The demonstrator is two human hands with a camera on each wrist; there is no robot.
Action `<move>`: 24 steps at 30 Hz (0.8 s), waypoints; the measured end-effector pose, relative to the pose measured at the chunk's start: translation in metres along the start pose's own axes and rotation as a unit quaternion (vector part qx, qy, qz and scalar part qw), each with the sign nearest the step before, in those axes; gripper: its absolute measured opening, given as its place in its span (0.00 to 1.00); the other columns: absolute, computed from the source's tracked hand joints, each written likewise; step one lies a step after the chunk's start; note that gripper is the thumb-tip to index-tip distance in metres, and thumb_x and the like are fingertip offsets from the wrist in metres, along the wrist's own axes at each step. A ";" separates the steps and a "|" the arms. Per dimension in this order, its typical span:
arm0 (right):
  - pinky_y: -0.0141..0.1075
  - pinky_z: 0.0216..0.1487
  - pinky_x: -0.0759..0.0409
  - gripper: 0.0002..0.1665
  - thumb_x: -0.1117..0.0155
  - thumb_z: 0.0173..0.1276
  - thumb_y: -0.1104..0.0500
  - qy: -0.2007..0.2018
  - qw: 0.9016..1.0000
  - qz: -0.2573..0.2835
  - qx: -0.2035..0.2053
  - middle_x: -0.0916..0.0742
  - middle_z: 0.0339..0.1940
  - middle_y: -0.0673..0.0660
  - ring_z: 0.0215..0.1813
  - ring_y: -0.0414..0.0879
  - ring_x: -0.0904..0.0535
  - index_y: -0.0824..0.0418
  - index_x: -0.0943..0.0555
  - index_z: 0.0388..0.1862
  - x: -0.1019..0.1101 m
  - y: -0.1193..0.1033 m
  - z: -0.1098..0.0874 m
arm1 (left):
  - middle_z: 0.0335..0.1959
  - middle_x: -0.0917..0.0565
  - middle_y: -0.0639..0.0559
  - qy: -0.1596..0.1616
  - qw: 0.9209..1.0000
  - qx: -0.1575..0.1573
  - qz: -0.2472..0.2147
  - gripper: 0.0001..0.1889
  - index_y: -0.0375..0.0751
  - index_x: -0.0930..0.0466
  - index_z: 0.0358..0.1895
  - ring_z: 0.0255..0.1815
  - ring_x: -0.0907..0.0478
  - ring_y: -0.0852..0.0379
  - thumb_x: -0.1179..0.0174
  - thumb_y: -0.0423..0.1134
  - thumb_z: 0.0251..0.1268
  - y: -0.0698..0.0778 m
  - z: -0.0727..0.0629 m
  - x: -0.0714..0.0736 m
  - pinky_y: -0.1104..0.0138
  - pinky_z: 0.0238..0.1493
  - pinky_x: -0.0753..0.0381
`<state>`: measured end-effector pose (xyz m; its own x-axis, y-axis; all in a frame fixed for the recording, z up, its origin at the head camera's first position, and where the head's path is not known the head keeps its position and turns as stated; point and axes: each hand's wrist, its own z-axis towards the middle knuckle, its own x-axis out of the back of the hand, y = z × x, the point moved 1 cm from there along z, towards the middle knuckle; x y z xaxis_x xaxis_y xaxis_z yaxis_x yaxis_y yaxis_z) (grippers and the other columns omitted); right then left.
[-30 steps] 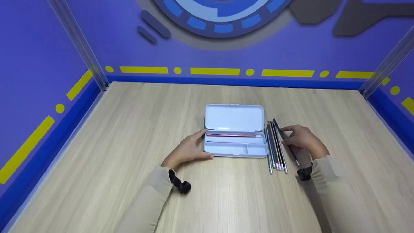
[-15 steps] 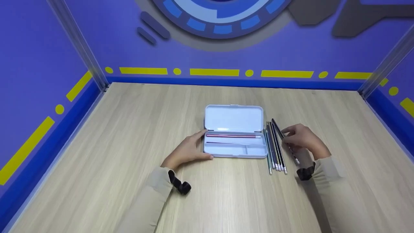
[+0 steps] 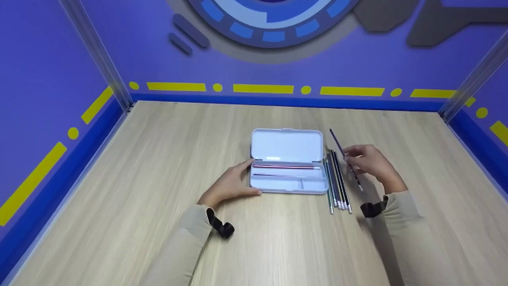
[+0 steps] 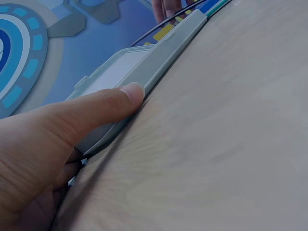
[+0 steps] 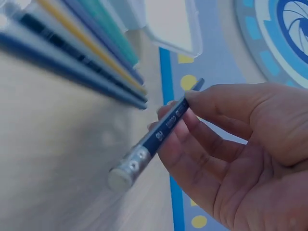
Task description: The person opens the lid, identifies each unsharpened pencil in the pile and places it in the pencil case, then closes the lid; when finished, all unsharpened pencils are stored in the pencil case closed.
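Note:
A white pencil case point(image 3: 278, 184) lies with its lid point(image 3: 287, 145) raised and tipped back. A reddish pencil point(image 3: 285, 167) rests in its rear compartment, with a thin dark line along the divider. My left hand point(image 3: 229, 184) holds the case's left end, thumb along the front wall point(image 4: 166, 57) and fingers partly hidden behind. To the right, my right hand point(image 3: 373, 165) pinches a dark pencil point(image 3: 337, 142) between thumb and fingers, eraser end towards me. That pencil point(image 5: 156, 137) carries printed lettering and a metal ferrule.
Several pencils point(image 3: 337, 182) lie side by side just right of the case, erasers towards me. The wood-grain table point(image 3: 178, 151) is bounded by a blue back wall point(image 3: 262, 73) and side panels.
My right hand has lifted the dark pencil off the table, up and away from the other pencils, its tip now farther back. The left hand and the case have stayed put.

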<state>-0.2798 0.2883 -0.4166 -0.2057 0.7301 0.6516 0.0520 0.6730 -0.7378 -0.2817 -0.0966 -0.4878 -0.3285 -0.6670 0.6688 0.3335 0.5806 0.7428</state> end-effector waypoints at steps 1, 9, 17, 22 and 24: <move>0.36 0.39 0.15 0.24 0.47 0.72 0.62 0.003 1.000 0.006 0.004 0.20 0.53 0.72 0.41 0.45 0.20 0.73 0.29 0.63 0.000 -0.002 0.000 | 0.73 0.36 0.45 0.000 1.000 0.000 0.000 0.55 0.48 0.42 0.74 0.74 0.41 0.50 0.23 0.55 0.39 0.000 0.000 0.000 0.57 0.75 0.42; 0.34 0.39 0.15 0.24 0.43 0.71 0.63 0.024 0.998 0.051 0.038 0.20 0.54 0.70 0.41 0.42 0.20 0.71 0.28 0.63 -0.004 -0.018 0.004 | 0.73 0.36 0.44 -0.001 1.000 0.006 0.008 0.55 0.46 0.43 0.75 0.74 0.40 0.48 0.23 0.55 0.39 0.001 0.000 0.000 0.56 0.75 0.42; 0.39 0.43 0.14 0.21 0.40 0.68 0.64 0.044 0.996 0.041 0.073 0.17 0.54 0.68 0.47 0.51 0.19 0.67 0.23 0.60 -0.015 -0.035 0.012 | 0.73 0.36 0.45 -0.002 1.000 0.007 0.007 0.56 0.47 0.44 0.75 0.74 0.41 0.49 0.24 0.56 0.39 0.000 0.000 0.000 0.57 0.75 0.43; 0.30 0.41 0.16 0.19 0.38 0.68 0.64 0.050 0.995 0.021 0.084 0.17 0.56 0.64 0.46 0.48 0.19 0.64 0.20 0.58 -0.023 -0.045 0.016 | 0.72 0.35 0.46 0.001 1.000 0.003 0.006 0.55 0.47 0.43 0.74 0.74 0.40 0.51 0.24 0.56 0.39 0.000 0.000 0.000 0.58 0.75 0.41; 0.29 0.40 0.17 0.19 0.38 0.67 0.64 0.047 0.994 0.016 0.093 0.16 0.55 0.64 0.46 0.49 0.18 0.63 0.19 0.57 -0.027 -0.049 0.018 | 0.72 0.34 0.46 0.001 1.000 0.003 0.005 0.55 0.47 0.42 0.74 0.74 0.39 0.51 0.24 0.56 0.39 0.000 0.000 0.000 0.58 0.74 0.41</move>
<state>-0.2941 0.2338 -0.4009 -0.1145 0.7650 0.6338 -0.1271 0.6215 -0.7730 -0.2817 -0.0962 -0.4875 -0.3238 -0.6625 0.6754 0.3306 0.5896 0.7369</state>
